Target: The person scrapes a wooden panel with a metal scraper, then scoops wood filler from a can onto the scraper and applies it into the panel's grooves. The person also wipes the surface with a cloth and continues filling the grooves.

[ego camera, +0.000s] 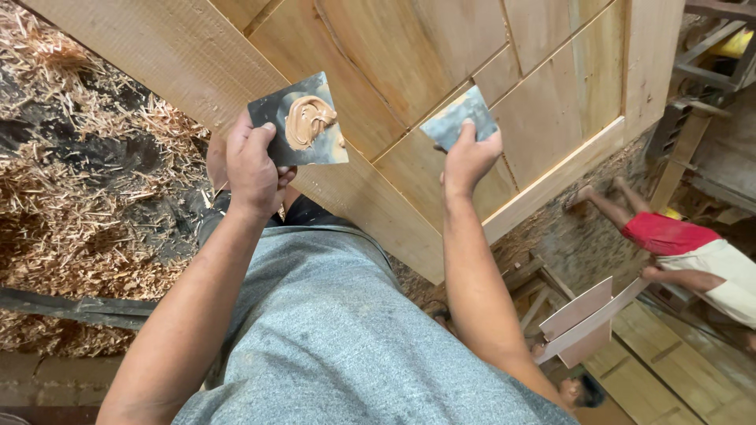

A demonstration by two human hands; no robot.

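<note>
A lump of brown wood filler (309,120) is sitting on a small dark metal plate (300,120), which the left hand (252,165) is gripping by its lower left corner, thumb on top and fingers curled behind it, just in front of the long bottom rail of a pale wooden door panel (378,86). The right hand (467,157) is pinching a second, smaller metal scraper (458,118) between thumb and fingers and is pressing its blade against the panel near the joint where a raised centre field meets the frame, close to the panel's lower right corner. The filler lump is looking largely whole, with only a swirl across its top, and no obvious brown smears are showing on the wood, so I judge the filling to be at an early stage, with most of the joints and seams across the panel unfilled. The scraper blade is showing no clear load of filler. Beyond the panel's left edge, wood shavings (71,173) are lying thick on the floor; past its right edge another person in red shorts (665,233) is crouching among loose boards (579,319)
</note>
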